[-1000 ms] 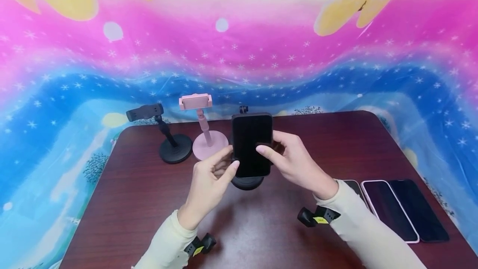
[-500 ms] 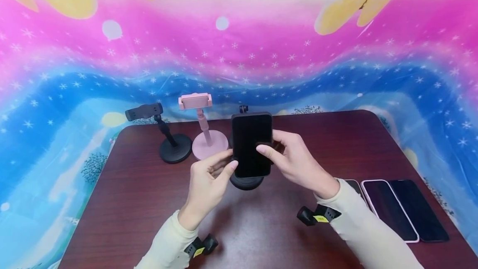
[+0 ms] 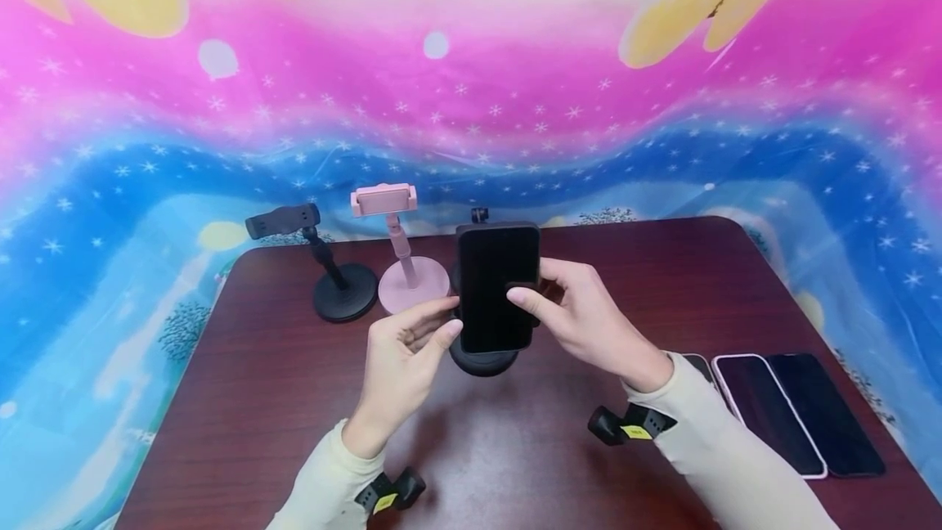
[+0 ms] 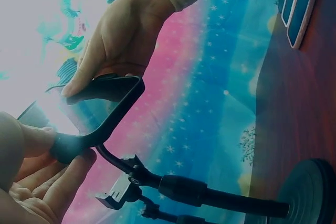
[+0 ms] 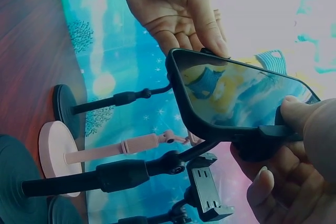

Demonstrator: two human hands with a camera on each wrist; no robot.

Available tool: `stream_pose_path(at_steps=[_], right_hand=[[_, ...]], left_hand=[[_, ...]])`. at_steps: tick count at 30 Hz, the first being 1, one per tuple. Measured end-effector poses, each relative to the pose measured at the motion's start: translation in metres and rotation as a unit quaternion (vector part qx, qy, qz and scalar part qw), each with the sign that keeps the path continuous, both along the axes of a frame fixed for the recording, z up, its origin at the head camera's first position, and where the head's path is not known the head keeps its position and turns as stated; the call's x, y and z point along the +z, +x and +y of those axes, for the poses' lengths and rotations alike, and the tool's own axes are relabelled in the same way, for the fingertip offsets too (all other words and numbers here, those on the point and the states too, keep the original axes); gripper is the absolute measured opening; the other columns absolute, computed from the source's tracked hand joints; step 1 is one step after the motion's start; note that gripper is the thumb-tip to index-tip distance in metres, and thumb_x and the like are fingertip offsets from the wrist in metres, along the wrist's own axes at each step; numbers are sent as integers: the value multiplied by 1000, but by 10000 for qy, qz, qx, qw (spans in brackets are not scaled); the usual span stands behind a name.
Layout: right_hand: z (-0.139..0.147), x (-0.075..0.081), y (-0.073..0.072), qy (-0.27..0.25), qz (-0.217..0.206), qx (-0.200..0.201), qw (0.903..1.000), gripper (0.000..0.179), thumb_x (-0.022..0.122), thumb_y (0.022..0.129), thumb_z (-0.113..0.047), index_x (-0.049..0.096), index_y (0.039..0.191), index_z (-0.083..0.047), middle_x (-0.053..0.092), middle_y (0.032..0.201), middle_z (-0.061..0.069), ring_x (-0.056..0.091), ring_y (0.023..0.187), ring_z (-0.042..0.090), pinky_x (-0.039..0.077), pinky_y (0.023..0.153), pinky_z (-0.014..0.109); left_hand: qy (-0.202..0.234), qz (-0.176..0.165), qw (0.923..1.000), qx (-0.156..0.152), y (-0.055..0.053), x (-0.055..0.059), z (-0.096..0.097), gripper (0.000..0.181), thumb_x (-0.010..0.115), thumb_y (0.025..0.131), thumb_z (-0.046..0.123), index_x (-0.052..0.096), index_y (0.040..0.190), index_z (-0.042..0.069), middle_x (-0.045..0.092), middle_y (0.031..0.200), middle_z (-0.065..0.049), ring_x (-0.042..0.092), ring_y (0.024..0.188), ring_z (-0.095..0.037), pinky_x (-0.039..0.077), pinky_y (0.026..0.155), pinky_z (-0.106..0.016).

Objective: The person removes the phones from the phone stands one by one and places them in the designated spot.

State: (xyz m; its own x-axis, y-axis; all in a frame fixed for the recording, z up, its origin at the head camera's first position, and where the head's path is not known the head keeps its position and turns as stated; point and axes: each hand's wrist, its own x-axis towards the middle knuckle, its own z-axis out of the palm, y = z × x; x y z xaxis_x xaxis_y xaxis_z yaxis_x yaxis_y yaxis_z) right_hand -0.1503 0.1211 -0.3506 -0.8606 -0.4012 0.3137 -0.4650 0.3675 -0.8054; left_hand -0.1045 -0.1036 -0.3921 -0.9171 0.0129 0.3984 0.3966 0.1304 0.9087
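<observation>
A black smartphone point(image 3: 500, 268) stands nearly upright, screen toward me, in the clamp of a black phone stand point(image 3: 484, 362). My left hand point(image 3: 401, 362) pinches the clamp at the phone's left edge, thumb in front and fingers behind. On the right edge my right hand point(image 3: 592, 317) grips the clamp, its thumb on a dark tab point(image 5: 278, 116) over the screen side and its fingers curled behind. The phone stand's jointed arm point(image 5: 121, 178) shows below the phone point(image 5: 241, 95) in the right wrist view. Most of the clamp is hidden behind the phone.
A black phone stand point(image 3: 344, 293) and a pink phone stand point(image 3: 412, 283) stand to the left. Another dark holder point(image 3: 480, 214) shows behind the phone. Several phones lie at the right, among them a white-edged one point(image 3: 769, 415) and a black one point(image 3: 824, 411). A patterned cloth hangs behind the table point(image 3: 243, 432).
My left hand has shifted slightly left and down at the phone's left edge. The phone has moved very slightly; my right hand keeps its hold.
</observation>
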Motion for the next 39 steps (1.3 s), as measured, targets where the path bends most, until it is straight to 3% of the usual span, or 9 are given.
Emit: stream_pose_path(at_steps=[4, 8, 15, 30, 34, 39], right_hand=[[-1, 2, 0, 15, 16, 9, 10000, 21, 70, 95, -11, 72, 116, -8, 77, 100, 7, 68, 69, 8, 59, 62, 27], [-2, 3, 0, 41, 0, 21, 10000, 20, 70, 95, -10, 72, 115, -8, 77, 101, 8, 68, 71, 8, 59, 62, 27], [-1, -1, 0, 10, 22, 16, 10000, 19, 71, 94, -9, 72, 113, -6, 76, 98, 9, 67, 70, 8, 59, 62, 26], [-1, 3, 3, 38, -17, 68, 10000, 21, 71, 94, -9, 72, 115, -9, 76, 100, 6, 68, 72, 9, 59, 63, 27], [0, 4, 3, 25, -69, 58, 10000, 21, 71, 94, -9, 72, 115, -9, 76, 100, 7, 67, 70, 11, 59, 62, 27], [0, 3, 2, -67, -157, 80, 9998, 22, 71, 93, -7, 72, 115, -7, 76, 98, 8, 66, 67, 12, 58, 60, 27]], left_hand=[[-33, -129, 9999, -18, -1, 1, -1, 30, 73, 89, -2, 70, 118, -6, 75, 111, -22, 73, 95, -4, 60, 87, -23], [-31, -497, 9988, -40, -1, 4, -4, 34, 73, 90, 1, 69, 123, -4, 75, 114, -20, 74, 97, -9, 60, 88, -25], [-438, -861, 9953, -19, -1, 9, -5, 27, 73, 92, 6, 71, 118, 2, 76, 110, -14, 76, 98, -20, 61, 90, -30], [-1301, -628, 9884, 475, 8, 19, -7, 26, 73, 93, 10, 73, 118, 8, 77, 111, -6, 76, 97, -15, 62, 89, -35], [-1330, -468, 9890, 445, 7, 17, -8, 27, 73, 93, 10, 72, 119, 6, 77, 110, -10, 76, 96, -18, 62, 88, -38], [-1163, -580, 9911, 272, 4, 15, -8, 25, 72, 93, 8, 72, 118, 6, 77, 108, -10, 75, 95, -17, 62, 89, -36]])
